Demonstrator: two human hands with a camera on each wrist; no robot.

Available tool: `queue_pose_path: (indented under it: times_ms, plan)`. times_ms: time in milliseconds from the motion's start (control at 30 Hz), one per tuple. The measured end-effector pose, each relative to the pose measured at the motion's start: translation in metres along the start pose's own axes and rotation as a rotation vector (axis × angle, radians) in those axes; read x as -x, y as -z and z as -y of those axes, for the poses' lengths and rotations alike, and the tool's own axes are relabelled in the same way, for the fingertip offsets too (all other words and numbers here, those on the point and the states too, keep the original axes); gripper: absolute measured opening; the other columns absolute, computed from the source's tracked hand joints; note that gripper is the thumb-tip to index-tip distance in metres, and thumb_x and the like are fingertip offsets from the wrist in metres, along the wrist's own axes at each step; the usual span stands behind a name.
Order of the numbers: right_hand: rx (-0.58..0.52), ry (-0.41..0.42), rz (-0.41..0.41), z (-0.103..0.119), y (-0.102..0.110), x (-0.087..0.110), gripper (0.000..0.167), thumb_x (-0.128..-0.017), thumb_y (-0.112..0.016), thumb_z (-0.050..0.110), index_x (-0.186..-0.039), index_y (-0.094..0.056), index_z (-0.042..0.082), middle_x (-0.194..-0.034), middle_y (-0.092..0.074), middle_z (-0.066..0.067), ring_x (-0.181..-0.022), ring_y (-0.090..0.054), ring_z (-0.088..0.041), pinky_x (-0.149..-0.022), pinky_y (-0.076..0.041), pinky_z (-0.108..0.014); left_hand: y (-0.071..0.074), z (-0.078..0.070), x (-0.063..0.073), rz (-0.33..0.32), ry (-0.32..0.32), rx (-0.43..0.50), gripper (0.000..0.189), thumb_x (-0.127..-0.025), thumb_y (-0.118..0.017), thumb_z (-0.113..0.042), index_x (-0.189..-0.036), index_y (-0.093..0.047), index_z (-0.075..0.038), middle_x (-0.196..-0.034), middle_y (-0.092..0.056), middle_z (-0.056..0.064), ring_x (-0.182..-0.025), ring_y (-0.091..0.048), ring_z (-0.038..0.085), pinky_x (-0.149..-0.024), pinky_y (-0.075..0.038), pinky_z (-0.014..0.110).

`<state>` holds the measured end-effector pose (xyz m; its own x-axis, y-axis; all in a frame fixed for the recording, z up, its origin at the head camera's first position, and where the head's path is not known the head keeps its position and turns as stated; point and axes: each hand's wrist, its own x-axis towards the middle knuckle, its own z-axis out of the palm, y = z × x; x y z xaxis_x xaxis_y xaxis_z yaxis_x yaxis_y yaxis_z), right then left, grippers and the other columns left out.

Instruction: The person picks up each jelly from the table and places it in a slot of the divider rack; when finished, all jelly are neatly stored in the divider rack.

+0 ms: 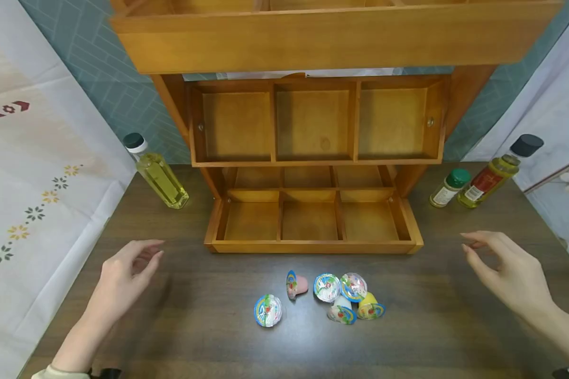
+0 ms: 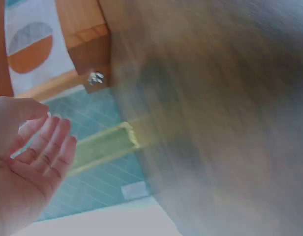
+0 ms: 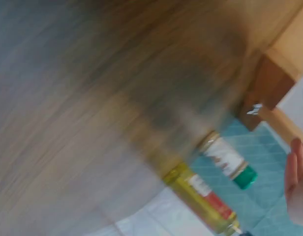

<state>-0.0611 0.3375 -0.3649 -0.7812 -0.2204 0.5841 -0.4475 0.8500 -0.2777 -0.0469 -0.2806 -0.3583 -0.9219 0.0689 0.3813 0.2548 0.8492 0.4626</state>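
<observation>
My left hand (image 1: 125,281) hovers over the left of the table with fingers loosely bent and nothing in them; its palm (image 2: 31,172) shows in the left wrist view. On the other side my right hand (image 1: 512,271) is likewise above the table, holding nothing; only part of it (image 3: 298,182) enters the right wrist view. Between the hands lie several small jelly cups with printed foil lids: one lid-up (image 1: 267,310), a pink one on its side (image 1: 301,285), and a cluster including a yellow one (image 1: 370,306). Neither hand touches them.
Behind the cups stands a tiered wooden rack (image 1: 313,246) with divided compartments. An oil bottle (image 1: 163,179) stands at its left. At the right are a green-capped jar (image 1: 448,189) and a red-labelled oil bottle (image 1: 488,181). White cloths (image 1: 52,210) flank the table.
</observation>
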Motion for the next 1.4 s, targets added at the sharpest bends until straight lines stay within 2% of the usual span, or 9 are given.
queue_pose_path:
  times_ms: [100,200,267,467,567,833,1000,1200,1400]
  plan:
    - [-0.092,0.025,-0.013,0.013,-0.009,-0.005,0.033,-0.069,-0.072,-0.002,-0.101,-0.069,0.004,-0.090,-0.064,-0.004,-0.090,-0.047,0.017,-0.066,-0.038,-0.004,-0.007,-0.009,-0.005,-0.019,-0.081,0.012,0.021,-0.081,-0.068,0.002,-0.099,-0.067,-0.009,-0.079,-0.060,-0.007,-0.073,-0.050,-0.003,-0.062,-0.041,0.008]
    - [-0.166,0.053,-0.013,0.027,-0.018,-0.014,0.026,-0.073,-0.071,0.002,-0.099,-0.069,0.006,-0.090,-0.065,-0.001,-0.088,-0.051,0.011,-0.076,-0.037,-0.003,-0.015,-0.020,-0.013,-0.017,-0.080,0.005,0.015,-0.084,-0.066,-0.002,-0.097,-0.067,-0.009,-0.079,-0.059,-0.007,-0.071,-0.051,0.004,-0.060,-0.043,0.012]
    - [-0.200,0.094,-0.002,0.038,-0.025,-0.022,0.026,-0.073,-0.073,0.002,-0.098,-0.070,0.007,-0.090,-0.065,0.001,-0.086,-0.053,0.007,-0.076,-0.039,-0.005,-0.022,-0.026,-0.020,-0.018,-0.031,0.022,0.013,-0.086,-0.063,-0.006,-0.099,-0.067,-0.008,-0.082,-0.060,-0.003,-0.072,-0.054,0.009,-0.061,-0.046,0.016]
    - [-0.289,0.215,0.206,0.071,-0.043,-0.047,0.048,-0.064,-0.080,-0.005,-0.104,-0.067,0.019,-0.095,-0.063,0.012,-0.081,-0.059,-0.002,-0.070,-0.045,-0.011,-0.038,-0.043,-0.046,-0.048,0.111,0.082,0.018,-0.092,-0.056,-0.017,-0.103,-0.067,-0.007,-0.089,-0.063,0.005,-0.075,-0.059,0.019,-0.059,-0.048,0.031]
    - [-0.360,0.236,0.264,0.089,-0.051,-0.059,0.046,-0.067,-0.078,-0.006,-0.103,-0.067,0.020,-0.094,-0.064,0.014,-0.081,-0.060,-0.003,-0.068,-0.048,-0.012,-0.044,-0.051,-0.060,-0.034,0.164,0.073,0.022,-0.093,-0.055,-0.024,-0.106,-0.066,-0.010,-0.096,-0.062,0.007,-0.082,-0.060,0.025,-0.061,-0.047,0.042]
    - [-0.519,0.229,0.334,0.130,-0.073,-0.088,0.035,-0.076,-0.074,-0.002,-0.105,-0.067,0.017,-0.096,-0.067,0.007,-0.082,-0.061,-0.003,-0.066,-0.055,-0.026,-0.072,-0.044,-0.099,0.026,0.293,0.152,0.030,-0.092,-0.056,-0.024,-0.114,-0.062,-0.004,-0.109,-0.054,0.019,-0.096,-0.053,0.034,-0.076,-0.042,0.049]
    - [-0.510,0.248,0.483,0.156,-0.084,-0.096,0.033,-0.081,-0.073,0.013,-0.113,-0.064,0.017,-0.104,-0.065,0.008,-0.090,-0.061,-0.009,-0.074,-0.053,-0.026,-0.077,-0.044,-0.104,0.037,0.314,0.207,0.037,-0.090,-0.061,-0.021,-0.122,-0.055,-0.002,-0.120,-0.044,0.025,-0.111,-0.041,0.039,-0.089,-0.036,0.052]
    - [-0.436,0.374,0.719,0.192,-0.096,-0.099,0.044,-0.083,-0.071,0.025,-0.125,-0.058,0.018,-0.119,-0.059,0.007,-0.106,-0.056,-0.010,-0.087,-0.049,-0.031,-0.080,-0.044,-0.102,0.141,0.385,0.221,0.051,-0.090,-0.060,-0.023,-0.133,-0.038,-0.004,-0.129,-0.033,0.029,-0.121,-0.032,0.044,-0.095,-0.035,0.056]
    - [-0.345,0.534,0.774,0.223,-0.108,-0.096,0.049,-0.082,-0.072,0.032,-0.126,-0.057,0.019,-0.123,-0.057,0.004,-0.113,-0.053,-0.014,-0.096,-0.044,-0.034,-0.076,-0.043,-0.100,0.276,0.430,0.216,0.068,-0.092,-0.056,-0.023,-0.144,-0.016,-0.007,-0.134,-0.029,0.032,-0.124,-0.034,0.048,-0.097,-0.034,0.059]
